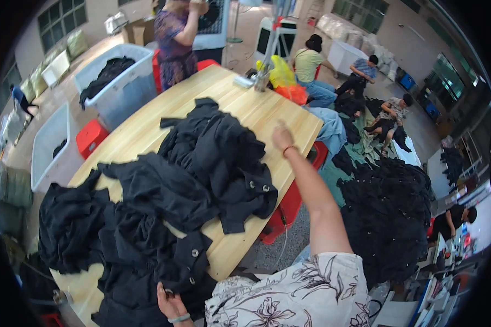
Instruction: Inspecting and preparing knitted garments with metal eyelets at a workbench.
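Floral shirt (289,297) nearest me. Left hand (172,306) touches black garment (172,261) on table (251,109), right hand (281,137) well apart beside pile (207,147); can't tell either grip. I'd guess sorting; next needs 2 hands on cloth.

room above far tabletop (256,111), garments (213,147) blocking centre

Pretty sure I'm looking in on a clothing workshop from my end. Black clothes (172,185) are piled all over the wooden table (245,106), and right of that table I've got a giant heap of dark clothes (390,218). Big plastic tubs (126,87) stand left of it, one with dark fabric (106,77) inside. Seated people (390,113) are beyond its right side, and bulging sacks (338,30) line the wall way past the table.
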Motion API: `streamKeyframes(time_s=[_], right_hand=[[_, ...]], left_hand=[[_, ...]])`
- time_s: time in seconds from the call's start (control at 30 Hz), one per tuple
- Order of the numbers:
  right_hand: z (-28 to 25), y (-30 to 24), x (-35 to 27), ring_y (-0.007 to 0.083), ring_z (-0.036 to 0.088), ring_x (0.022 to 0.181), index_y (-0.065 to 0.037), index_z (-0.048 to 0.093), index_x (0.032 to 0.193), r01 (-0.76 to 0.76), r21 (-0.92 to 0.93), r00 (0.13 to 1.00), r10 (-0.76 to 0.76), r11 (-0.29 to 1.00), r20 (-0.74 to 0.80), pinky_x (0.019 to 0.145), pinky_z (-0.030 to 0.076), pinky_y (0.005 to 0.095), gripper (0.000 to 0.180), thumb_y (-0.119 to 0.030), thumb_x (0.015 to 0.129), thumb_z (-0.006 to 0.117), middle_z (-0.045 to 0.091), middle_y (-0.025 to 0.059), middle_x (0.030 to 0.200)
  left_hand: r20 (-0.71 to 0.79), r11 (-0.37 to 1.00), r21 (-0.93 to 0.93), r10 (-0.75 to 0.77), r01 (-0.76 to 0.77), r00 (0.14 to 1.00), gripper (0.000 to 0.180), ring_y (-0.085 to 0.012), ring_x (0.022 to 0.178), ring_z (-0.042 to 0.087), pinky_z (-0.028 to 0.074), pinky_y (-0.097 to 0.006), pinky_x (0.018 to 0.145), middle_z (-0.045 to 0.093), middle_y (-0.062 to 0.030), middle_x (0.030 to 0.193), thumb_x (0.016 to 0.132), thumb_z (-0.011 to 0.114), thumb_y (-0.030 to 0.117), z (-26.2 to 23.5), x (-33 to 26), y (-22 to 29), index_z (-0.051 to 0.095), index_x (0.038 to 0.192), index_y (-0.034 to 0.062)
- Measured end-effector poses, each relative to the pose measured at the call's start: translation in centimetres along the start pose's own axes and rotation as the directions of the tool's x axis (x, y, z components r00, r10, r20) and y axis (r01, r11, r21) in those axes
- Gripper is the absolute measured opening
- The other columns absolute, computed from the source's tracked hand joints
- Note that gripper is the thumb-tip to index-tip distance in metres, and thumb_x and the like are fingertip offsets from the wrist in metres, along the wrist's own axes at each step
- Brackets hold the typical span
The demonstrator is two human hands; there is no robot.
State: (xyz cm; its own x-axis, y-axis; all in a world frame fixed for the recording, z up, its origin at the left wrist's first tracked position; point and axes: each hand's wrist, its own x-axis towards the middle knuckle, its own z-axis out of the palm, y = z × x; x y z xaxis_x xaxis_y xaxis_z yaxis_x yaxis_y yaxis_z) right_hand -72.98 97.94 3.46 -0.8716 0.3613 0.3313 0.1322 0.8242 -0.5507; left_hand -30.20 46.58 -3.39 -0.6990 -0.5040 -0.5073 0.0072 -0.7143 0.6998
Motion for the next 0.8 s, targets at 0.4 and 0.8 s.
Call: streamKeyframes(time_s=[0.4, 0.8], right_hand=[[5.2, -15.1, -26.3, 0.0084, 0.057, 0.065, 0.002, 0.070, 0.088, -0.105, 0.544, 0.500, -0.429, 0.832, 0.752, 0.063, 0.047, 0.0236, 0.020, -0.018, 0.085, 0.071, 0.067, 0.0043, 0.073], [4.4, -27.8, -35.4, 0.0078, 0.049, 0.069, 0.000, 0.067, 0.102, -0.189, 0.769, -0.031, -0.786, 0.611, 0.617, 0.062, 0.039, 0.0232, 0.024, -0.009, 0.081, 0.073, 0.056, 0.0018, 0.080]], left_hand=[[0.106, 0.978, -0.208, 0.028, -0.006, 0.994, 0.043, -0.0214, 0.102, 0.062, 0.053, -0.038, 0.089, 0.063, -0.0126, 0.113, 0.103, 0.042, 0.033, 6.3, -2.1, 5.2, 0.058, 0.120, -0.0025], [0.043, 0.881, -0.384, 0.316, -0.276, 0.948, 0.048, -0.0230, 0.113, 0.059, 0.047, -0.042, 0.101, 0.059, -0.0146, 0.125, 0.099, 0.046, 0.014, 5.2, -3.9, 11.3, 0.033, 0.144, 0.0004]])
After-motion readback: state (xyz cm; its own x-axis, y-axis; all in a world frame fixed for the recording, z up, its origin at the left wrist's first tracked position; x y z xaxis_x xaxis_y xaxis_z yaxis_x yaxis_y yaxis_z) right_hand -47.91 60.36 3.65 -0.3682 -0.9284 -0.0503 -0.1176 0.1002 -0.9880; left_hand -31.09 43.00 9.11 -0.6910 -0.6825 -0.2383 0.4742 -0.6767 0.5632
